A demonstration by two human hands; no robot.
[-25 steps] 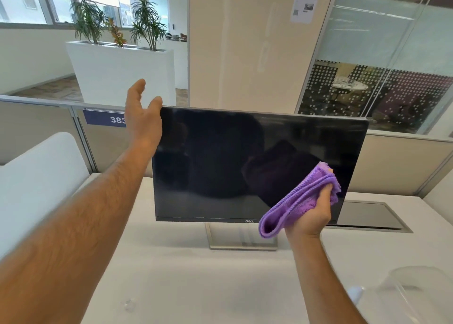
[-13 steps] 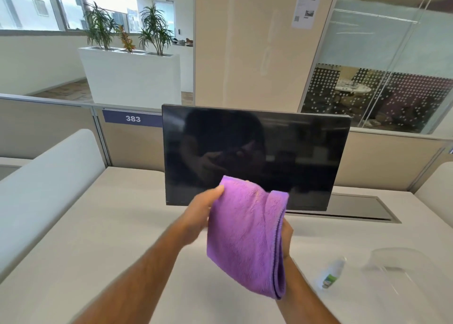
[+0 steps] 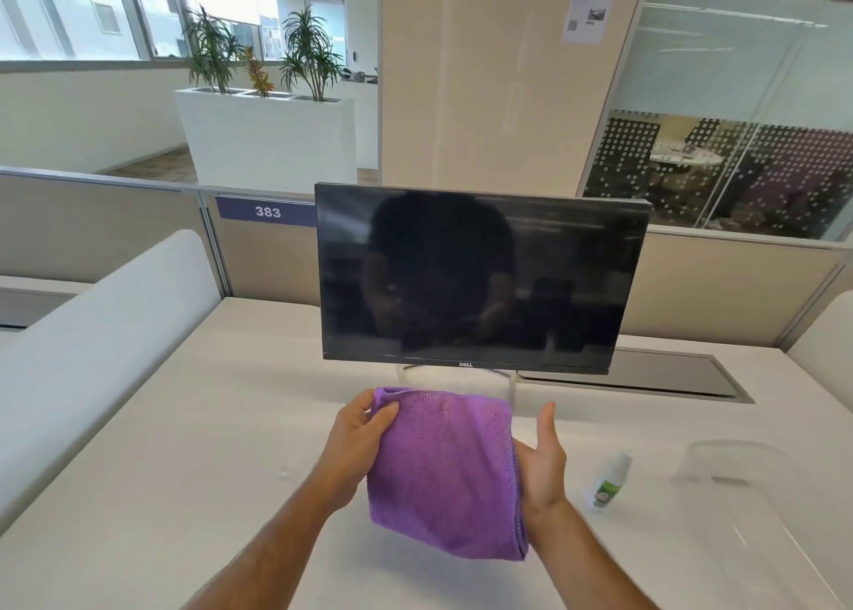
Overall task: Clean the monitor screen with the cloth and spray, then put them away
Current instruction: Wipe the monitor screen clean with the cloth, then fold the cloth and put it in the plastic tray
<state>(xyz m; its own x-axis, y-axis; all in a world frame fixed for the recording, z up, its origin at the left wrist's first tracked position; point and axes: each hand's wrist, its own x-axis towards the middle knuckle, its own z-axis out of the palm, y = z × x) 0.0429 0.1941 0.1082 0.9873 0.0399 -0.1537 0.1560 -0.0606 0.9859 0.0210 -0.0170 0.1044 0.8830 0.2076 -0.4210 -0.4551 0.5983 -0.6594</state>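
Observation:
A black monitor [image 3: 480,277] stands on its stand at the back of the white desk [image 3: 207,448], its screen dark. In front of it I hold a folded purple cloth [image 3: 443,466] above the desk. My left hand [image 3: 362,438] pinches the cloth's upper left corner. My right hand [image 3: 542,462] supports the cloth's right edge, palm against it, thumb up and fingers under the fabric. A small white spray bottle [image 3: 609,480] with a green label lies on the desk to the right of my right hand.
A clear plastic container [image 3: 738,485] sits at the desk's right, beside the bottle. A dark cable hatch [image 3: 646,378] is set in the desk behind the monitor's right side. Beige partitions [image 3: 101,231] border the desk at the back, and a white padded divider [image 3: 92,355] runs along the left.
My right hand left the screen with the cloth and came down in front of the monitor. My left hand let go of the monitor's top corner and took the cloth's left corner.

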